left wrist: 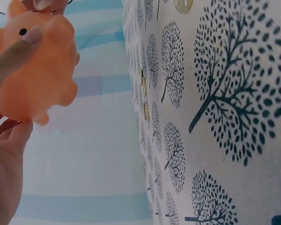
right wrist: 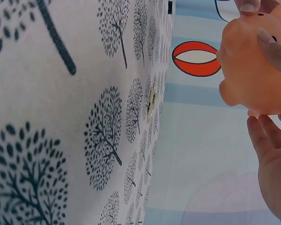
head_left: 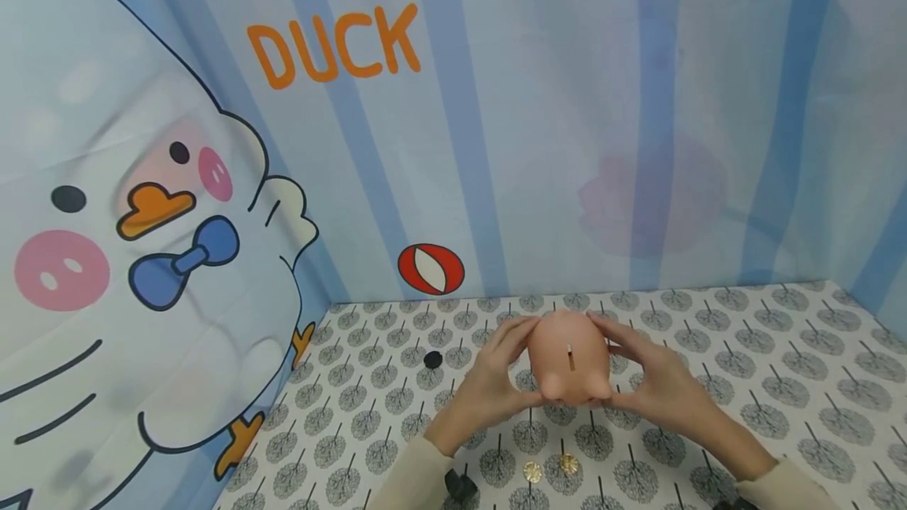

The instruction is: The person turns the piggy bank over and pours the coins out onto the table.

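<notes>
An orange piggy bank [head_left: 569, 364] is held up over the tablecloth, its coin slot and two ears showing in the head view. My left hand [head_left: 494, 380] grips its left side, thumb near the ear and fingers around the back. From the other side my right hand [head_left: 664, 384] holds it in much the same way. In the left wrist view the piggy bank [left wrist: 40, 65] has its feet pointing towards the cloth, with a gap between. Two gold coins [head_left: 532, 471] [head_left: 569, 463] lie on the cloth in front of it.
A small black disc [head_left: 433, 360] lies on the cloth to the left of my hands. The tree-patterned tablecloth [head_left: 779, 352] runs back to a blue striped curtain [head_left: 553, 140] printed with a large duck [head_left: 234, 352].
</notes>
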Tool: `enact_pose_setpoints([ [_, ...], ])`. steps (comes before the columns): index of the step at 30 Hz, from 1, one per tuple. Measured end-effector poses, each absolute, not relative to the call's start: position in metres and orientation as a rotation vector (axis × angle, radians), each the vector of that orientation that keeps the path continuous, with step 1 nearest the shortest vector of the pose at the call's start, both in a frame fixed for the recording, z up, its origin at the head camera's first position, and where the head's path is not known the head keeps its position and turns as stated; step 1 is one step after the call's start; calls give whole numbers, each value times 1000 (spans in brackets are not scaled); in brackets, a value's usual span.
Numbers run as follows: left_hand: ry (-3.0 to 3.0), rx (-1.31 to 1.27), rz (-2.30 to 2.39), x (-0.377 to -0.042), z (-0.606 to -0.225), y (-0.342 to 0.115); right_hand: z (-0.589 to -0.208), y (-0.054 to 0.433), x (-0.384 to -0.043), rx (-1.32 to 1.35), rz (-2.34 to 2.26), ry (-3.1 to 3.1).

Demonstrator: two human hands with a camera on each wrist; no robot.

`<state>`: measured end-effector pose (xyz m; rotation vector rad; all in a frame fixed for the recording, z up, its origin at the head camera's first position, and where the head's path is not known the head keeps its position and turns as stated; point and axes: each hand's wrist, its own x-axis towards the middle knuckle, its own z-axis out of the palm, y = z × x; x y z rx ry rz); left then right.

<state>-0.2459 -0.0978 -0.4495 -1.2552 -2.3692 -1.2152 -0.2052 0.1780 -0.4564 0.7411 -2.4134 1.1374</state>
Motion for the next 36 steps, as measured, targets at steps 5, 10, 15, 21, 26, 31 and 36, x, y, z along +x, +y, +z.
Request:
enact_pose_setpoints([
  [5, -2440, -1232, -1318, -246, -449, -100, -458, 178, -202, 720, 1177, -2417],
  [10, -2484, -1172, -1503, -248, -446, -102, -454, 176, -201, 688, 1210, -2425],
  [15, -2509, -928, -1818, -257, -447, -95, -439, 168, -206, 491, 1402, -2533],
  [21, -2603, -672, -2056, -265, -450, -86, -429, 160, -216, 207, 1637, -2731],
  [26, -2637, -618, -2062, -265, -451, -85, -432, 160, -218, 215, 1649, -2743],
  [31, -2678, -602, -2029, -262, -450, -85, -434, 159, -215, 211, 1657, -2764],
  [36, -2697, -637, -2014, -261, -451, -88, -437, 160, -214, 235, 1638, -2777],
])
